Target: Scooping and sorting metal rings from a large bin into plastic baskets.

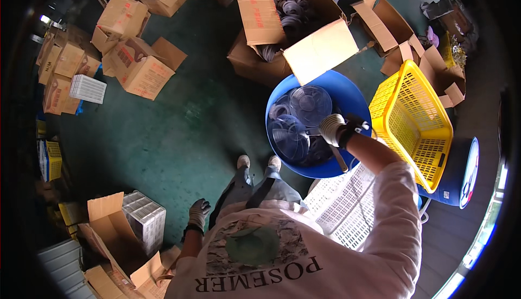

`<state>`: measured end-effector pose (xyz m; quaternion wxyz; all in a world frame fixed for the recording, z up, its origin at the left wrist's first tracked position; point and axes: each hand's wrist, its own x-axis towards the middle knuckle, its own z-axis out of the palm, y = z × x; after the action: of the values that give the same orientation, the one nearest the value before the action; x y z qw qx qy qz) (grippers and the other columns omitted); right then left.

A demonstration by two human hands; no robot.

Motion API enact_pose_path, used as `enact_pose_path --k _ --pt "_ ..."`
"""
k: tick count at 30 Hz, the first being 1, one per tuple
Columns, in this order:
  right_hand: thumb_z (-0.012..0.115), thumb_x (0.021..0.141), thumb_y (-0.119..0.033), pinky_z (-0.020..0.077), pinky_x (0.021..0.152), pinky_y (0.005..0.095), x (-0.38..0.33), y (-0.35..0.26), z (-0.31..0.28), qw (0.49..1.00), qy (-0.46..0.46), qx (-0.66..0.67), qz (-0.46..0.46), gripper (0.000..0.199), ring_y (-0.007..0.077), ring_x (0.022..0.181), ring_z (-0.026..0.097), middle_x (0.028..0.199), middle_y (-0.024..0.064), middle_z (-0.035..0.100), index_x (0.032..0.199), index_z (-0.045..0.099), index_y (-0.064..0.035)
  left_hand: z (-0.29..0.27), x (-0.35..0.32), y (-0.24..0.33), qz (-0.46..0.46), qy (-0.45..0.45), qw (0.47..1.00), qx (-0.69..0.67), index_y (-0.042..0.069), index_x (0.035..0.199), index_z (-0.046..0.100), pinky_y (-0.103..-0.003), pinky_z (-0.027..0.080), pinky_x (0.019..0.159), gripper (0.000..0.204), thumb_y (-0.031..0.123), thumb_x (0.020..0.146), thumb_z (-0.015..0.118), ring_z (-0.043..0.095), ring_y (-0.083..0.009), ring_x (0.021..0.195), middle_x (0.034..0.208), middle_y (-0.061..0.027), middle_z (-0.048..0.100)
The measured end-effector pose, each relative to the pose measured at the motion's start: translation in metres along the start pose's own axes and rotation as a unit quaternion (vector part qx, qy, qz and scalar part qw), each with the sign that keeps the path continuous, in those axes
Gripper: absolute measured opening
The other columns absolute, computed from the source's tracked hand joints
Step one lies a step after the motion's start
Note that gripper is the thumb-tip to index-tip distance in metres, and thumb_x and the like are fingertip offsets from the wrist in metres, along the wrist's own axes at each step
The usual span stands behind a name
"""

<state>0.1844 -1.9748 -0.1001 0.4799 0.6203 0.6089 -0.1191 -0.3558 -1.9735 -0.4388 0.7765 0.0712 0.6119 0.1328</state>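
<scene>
Left hand (199,212) hangs loosely half-curled, nothing showing in it, green floor (179,152) spreading past its fingers. Right hand (331,130) is inside the blue tub (350,91), fingers bent beside the clear discs (310,105); can't tell its grip! Yellow basket (415,120) crowds the right edge, carton flap (320,51) the far rim.

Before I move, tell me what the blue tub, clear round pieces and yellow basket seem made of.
Blue tub: probably plastic, smooth and evenly coloured. Clear round pieces: likely glossy plastic, see-through with glints, though glass isn't ruled out. Yellow basket: apparently moulded plastic with a slight sheen, judging by its regular slots.
</scene>
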Motion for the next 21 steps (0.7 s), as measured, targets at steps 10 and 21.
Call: enact_pose_path --k 10,21 --pt "0.062 0.076 -0.024 0.0525 0.071 0.0473 0.019 -0.088 0.043 0.997 -0.042 0.006 0.057 0.031 0.0242 0.088 0.067 0.095 0.0114 0.069 0.099 0.070 -0.0044 0.022 -0.003 0.010 0.054 -0.095 0.994 0.007 0.010 0.073 0.051 -0.032 0.044 0.058 0.016 0.021 0.084 0.055 0.050 -0.0179 0.057 0.066 -0.0035 0.051" --pt "0.051 0.088 -0.014 0.0535 0.073 0.0395 -0.057 0.002 0.025 0.990 -0.030 0.077 0.110 0.027 0.0255 0.092 0.067 0.103 0.0128 0.068 0.110 0.065 -0.0084 0.057 0.003 0.040 0.040 0.026 0.999 -0.020 0.014 0.063 0.041 -0.031 0.037 0.044 0.021 0.012 0.083 0.048 0.039 -0.0175 0.044 0.057 -0.0031 0.043"
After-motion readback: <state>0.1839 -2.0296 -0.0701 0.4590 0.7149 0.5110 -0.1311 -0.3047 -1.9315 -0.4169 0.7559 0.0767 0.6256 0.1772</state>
